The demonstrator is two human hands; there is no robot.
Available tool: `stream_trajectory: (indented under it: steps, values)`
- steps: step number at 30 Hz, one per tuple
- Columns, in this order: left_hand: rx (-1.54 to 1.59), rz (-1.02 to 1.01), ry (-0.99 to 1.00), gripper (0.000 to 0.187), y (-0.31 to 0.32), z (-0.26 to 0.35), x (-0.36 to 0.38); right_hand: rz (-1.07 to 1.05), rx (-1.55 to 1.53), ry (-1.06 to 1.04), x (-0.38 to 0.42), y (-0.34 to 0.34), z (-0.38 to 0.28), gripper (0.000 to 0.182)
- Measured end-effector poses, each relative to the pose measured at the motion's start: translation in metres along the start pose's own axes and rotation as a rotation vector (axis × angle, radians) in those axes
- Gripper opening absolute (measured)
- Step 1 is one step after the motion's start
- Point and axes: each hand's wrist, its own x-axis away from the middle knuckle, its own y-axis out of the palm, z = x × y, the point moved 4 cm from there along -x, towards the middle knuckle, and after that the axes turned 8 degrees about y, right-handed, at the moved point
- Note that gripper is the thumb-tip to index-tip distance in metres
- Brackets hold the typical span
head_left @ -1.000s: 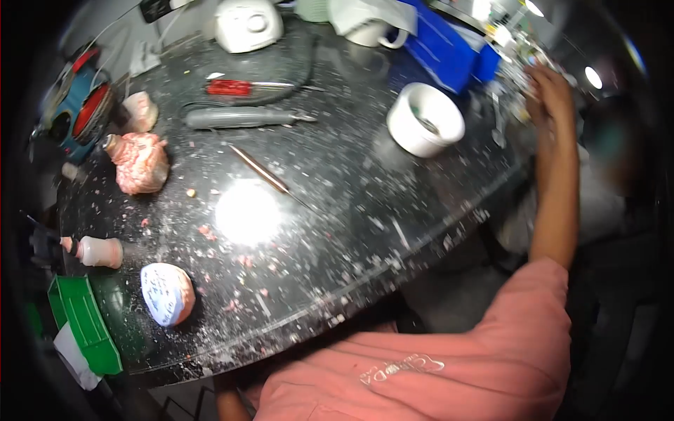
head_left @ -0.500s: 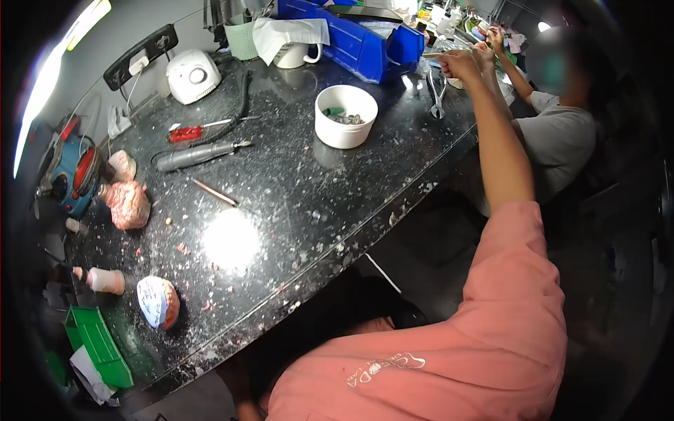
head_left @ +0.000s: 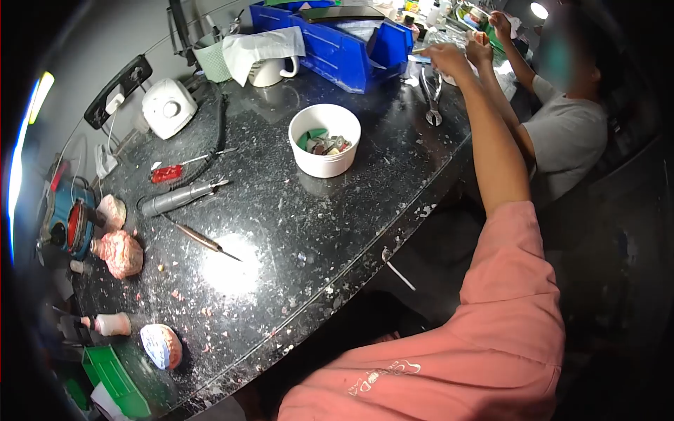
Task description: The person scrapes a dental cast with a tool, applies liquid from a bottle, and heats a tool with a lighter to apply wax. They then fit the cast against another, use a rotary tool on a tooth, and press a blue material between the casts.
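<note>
My right hand (head_left: 444, 59) reaches to the far right of the bench, fingers closed round a thin, pale stick-like item that is small and partly hidden. Just below that hand lie metal pliers (head_left: 432, 98). To its left stands a blue bin (head_left: 316, 52). A white tub (head_left: 325, 151) nearer me holds small metal and green pieces. My left hand is out of view.
On the bench (head_left: 281, 238) are a grey handpiece (head_left: 179, 199), a red-handled tool (head_left: 167, 173), a brown-handled tool (head_left: 198, 237), a white control box (head_left: 168, 109), pinkish moulds (head_left: 121, 254) and a green bin (head_left: 116, 382). A co-worker (head_left: 569, 133) sits at right.
The view has shifted, so the tub and tools appear lower and further left. My right hand has moved slightly and still holds the thin item. The left forearm at the bottom has left view.
</note>
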Motion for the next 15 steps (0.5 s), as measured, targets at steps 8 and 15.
stream_trajectory:
  steps: [8,15]
  values:
    - [-0.146,0.010,0.076,0.046,-0.003,0.004,-0.008,-0.239,0.288,0.067,-0.033,0.037,0.010,0.025]
    - [-0.264,0.010,0.084,0.045,-0.004,0.007,0.017,-0.061,0.422,-0.167,-0.037,0.041,0.004,0.026]
